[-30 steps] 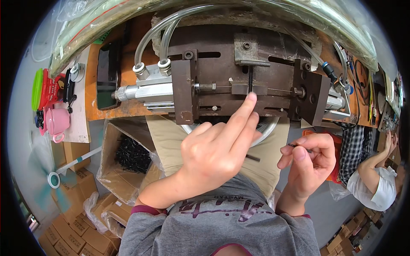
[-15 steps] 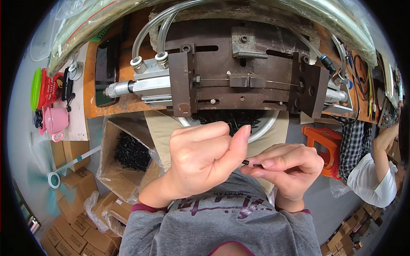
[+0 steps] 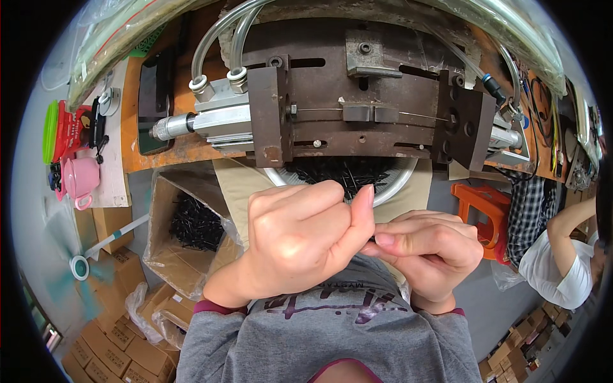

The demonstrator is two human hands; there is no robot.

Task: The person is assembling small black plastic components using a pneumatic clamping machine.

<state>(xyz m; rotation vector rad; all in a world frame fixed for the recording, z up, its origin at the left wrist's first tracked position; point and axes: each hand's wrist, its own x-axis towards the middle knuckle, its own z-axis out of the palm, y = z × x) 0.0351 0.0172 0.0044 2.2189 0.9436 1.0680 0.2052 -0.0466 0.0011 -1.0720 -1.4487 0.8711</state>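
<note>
My left hand (image 3: 297, 239) is closed, its thumb pointing up and its fingers curled inward. My right hand (image 3: 437, 252) pinches with thumb and forefinger, and its fingertips meet those of the left in front of my chest. Only a speck of a small, thin black piece (image 3: 371, 239) shows where they meet; the fingers hide the rest. Just beyond the hands, a white round basin (image 3: 405, 180) holds many thin black pieces (image 3: 341, 173). Above it is a dark brown metal fixture (image 3: 325, 137) with two small grey blocks (image 3: 369, 113) at its middle.
Silver cylinders (image 3: 223, 121) with clear hoses flank the fixture on the wooden bench (image 3: 131, 147). A lined carton (image 3: 159, 239) of black pieces stands left, near a fan (image 3: 79, 268). To the right are an orange stool (image 3: 465, 195) and another person (image 3: 559, 268).
My hands have come together, closing the small gap between their fingertips. The black ends that showed there are now mostly covered. The view has shifted slightly.
</note>
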